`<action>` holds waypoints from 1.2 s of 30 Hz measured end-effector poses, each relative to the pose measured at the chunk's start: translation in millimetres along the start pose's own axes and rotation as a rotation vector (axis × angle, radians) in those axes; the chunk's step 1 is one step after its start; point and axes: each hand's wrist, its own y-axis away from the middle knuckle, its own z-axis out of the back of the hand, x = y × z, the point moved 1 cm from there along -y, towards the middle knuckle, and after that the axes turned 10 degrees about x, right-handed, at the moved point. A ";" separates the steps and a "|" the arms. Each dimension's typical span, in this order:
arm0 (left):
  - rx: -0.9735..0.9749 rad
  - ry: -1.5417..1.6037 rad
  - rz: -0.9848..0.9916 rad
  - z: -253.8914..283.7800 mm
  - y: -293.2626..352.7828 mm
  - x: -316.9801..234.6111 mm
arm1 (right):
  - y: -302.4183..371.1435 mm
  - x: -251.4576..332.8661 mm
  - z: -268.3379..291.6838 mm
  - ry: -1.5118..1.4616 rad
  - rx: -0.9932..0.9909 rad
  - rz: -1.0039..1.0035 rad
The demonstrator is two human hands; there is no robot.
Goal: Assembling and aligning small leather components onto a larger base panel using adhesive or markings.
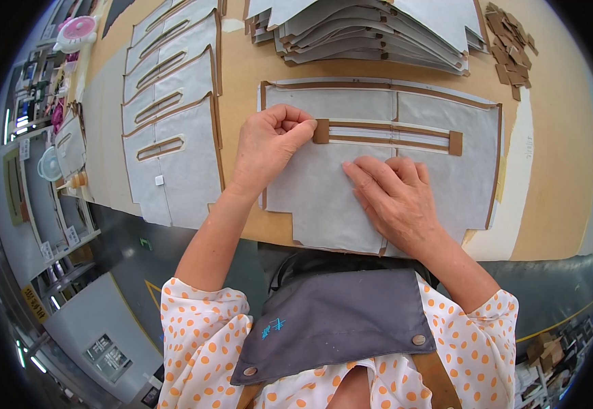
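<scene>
One hand (pixel 274 144) pinches a tab (pixel 321 131); apron (pixel 351 310) bears lettering (pixel 272 328).

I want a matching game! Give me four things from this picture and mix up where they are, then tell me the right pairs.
Things:
1. Left hand
2. Right hand
3. Small brown pieces
4. Stack of grey sheets

Places:
A. Heaped loosely near the table's upper right
B. Resting on the grey panel, below the long slot
C. In a thick pile at the top, just beyond the grey panel
D. Fingertips at the brown tab on the slot's left end

Right pairs: 1-D, 2-B, 3-A, 4-C
</scene>
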 end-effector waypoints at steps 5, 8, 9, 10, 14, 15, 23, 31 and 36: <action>-0.008 0.014 -0.010 -0.6 -0.5 2.8 | 1.2 1.2 -0.6 0.010 -0.001 -0.001; -0.010 0.011 -0.022 -0.1 -1.5 5.5 | 1.2 1.2 -0.4 0.007 -0.003 0.001; -0.009 0.008 -0.027 -0.3 -1.7 5.0 | 1.9 1.0 -0.5 0.010 -0.009 0.000; -0.014 -0.004 -0.021 -0.7 -1.7 4.2 | 2.7 0.7 -1.2 -0.003 0.014 -0.009; -0.040 -0.019 -0.044 -1.5 -2.4 4.5 | 3.0 1.6 1.5 -0.001 0.032 -0.019; -0.038 -0.024 -0.050 -1.6 -2.8 4.9 | 3.2 1.3 1.4 0.001 0.024 -0.022; -0.055 -0.072 -0.055 -3.0 -1.1 2.6 | 2.2 1.4 1.2 0.023 -0.032 0.014; -0.069 -0.076 -0.061 -3.8 0.9 3.1 | -6.3 10.6 6.4 0.048 0.049 0.034; -0.081 -0.091 -0.072 -4.9 0.3 2.8 | -17.7 14.2 0.8 0.013 0.123 0.002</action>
